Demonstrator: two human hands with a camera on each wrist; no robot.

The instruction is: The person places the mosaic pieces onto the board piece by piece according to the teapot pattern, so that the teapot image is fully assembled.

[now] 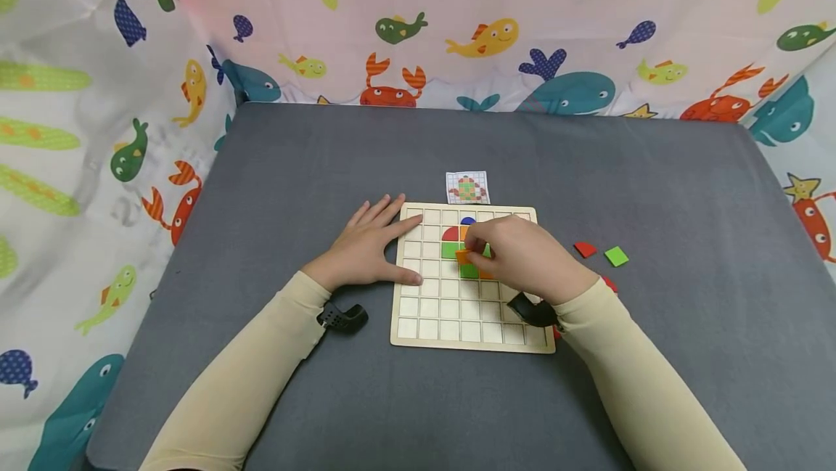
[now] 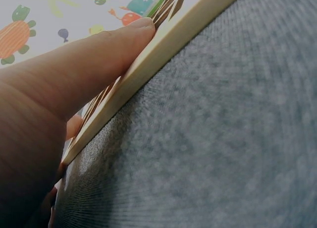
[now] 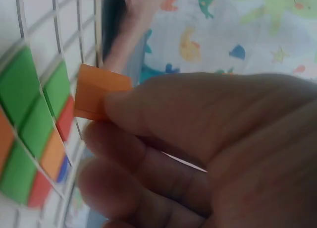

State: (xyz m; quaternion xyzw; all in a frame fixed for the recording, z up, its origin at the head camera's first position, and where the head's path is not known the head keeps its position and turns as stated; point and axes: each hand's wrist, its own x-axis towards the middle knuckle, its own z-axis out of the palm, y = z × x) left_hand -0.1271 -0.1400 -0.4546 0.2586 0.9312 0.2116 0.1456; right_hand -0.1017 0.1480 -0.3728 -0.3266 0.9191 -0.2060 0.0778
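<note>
A wooden grid board (image 1: 431, 308) lies on the table, with green, orange, red and blue tiles set in its upper middle cells. Between thumb and fingertips, my right hand (image 1: 532, 257) pinches an orange square tile (image 3: 94, 91) just over those tiles. In the right wrist view, green tiles (image 3: 39, 119) sit in cells beside the pinched one. My left hand (image 1: 366, 250) rests at the board's left edge, fingers spread and thumb on the frame. The left wrist view has the left thumb (image 2: 99, 54) on the board's rim.
Behind the board lies a small picture card (image 1: 467, 188) with a coloured grid pattern. Right of the board are a loose red piece (image 1: 585, 249) and a green tile (image 1: 616, 257), with more red pieces partly hidden by the right forearm. A patterned cloth (image 1: 444, 57) hangs behind the grey table (image 1: 326, 159).
</note>
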